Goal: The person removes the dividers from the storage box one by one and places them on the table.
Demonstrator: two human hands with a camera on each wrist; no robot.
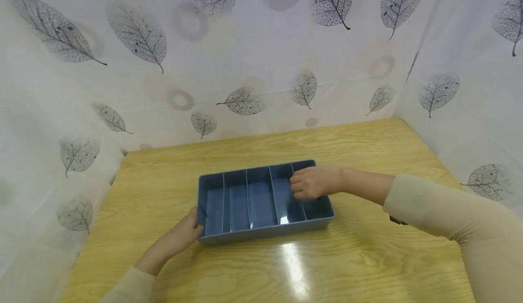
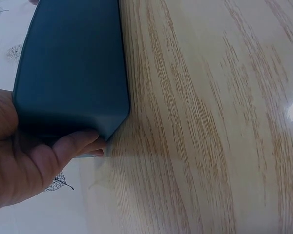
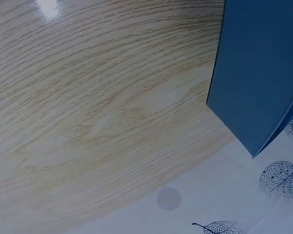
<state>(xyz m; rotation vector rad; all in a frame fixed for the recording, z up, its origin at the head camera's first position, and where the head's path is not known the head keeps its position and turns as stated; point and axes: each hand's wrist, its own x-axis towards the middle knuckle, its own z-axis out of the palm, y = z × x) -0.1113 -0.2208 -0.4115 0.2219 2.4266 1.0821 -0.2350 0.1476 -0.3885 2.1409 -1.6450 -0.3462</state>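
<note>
A blue rectangular tray (image 1: pixel 261 236), split crosswise by thin dividers into several compartments, lies at a slight slant on the wooden table. My left hand (image 1: pixel 185 231) grips its left end wall. In the left wrist view that hand (image 2: pixel 31 163) has its thumb and fingers around the tray's end (image 2: pixel 73 63). Over the tray's right part, my right hand (image 1: pixel 314 183) has curled fingers at the rightmost divider (image 1: pixel 303 211), covering the divider's middle; the fingertips are hidden. The right wrist view has the tray's outer wall (image 3: pixel 259 73), without the hand.
The wood-grain table (image 1: pixel 367 257) extends around the tray, with a bright glare in front. White sheeting (image 1: pixel 261 58) printed with grey leaves stands behind the table and at both sides. A pale sleeve (image 1: pixel 441 207) reaches in from the right.
</note>
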